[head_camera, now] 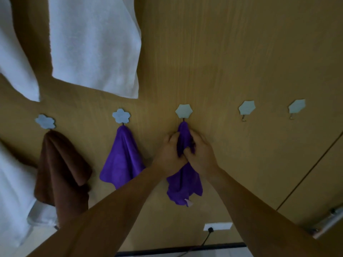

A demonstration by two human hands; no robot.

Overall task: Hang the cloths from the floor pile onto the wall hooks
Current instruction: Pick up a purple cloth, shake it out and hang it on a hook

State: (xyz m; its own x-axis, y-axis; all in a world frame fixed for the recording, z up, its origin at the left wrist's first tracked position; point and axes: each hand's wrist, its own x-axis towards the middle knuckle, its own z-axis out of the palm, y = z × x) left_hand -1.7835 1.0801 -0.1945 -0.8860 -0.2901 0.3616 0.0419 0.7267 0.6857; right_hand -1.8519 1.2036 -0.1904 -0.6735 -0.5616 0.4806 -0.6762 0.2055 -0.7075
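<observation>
A row of flower-shaped hooks runs across the wooden wall. A brown cloth (61, 169) hangs from the leftmost hook (45, 121). One purple cloth (122, 160) hangs from the second hook (121, 115). A second purple cloth (183, 184) hangs from the third hook (184, 111), its top loop on the hook. My left hand (168, 154) and my right hand (199, 154) both grip this cloth just below the hook, fingers curled into the fabric. Two hooks to the right, the fourth hook (246, 108) and the fifth hook (296, 107), are bare. The floor pile is out of view.
Large white towels (94, 45) hang above and to the left. A wall socket (217, 226) with a black plug and cable sits low on the wall. A cabinet door seam and a metal handle (332, 219) are at the lower right.
</observation>
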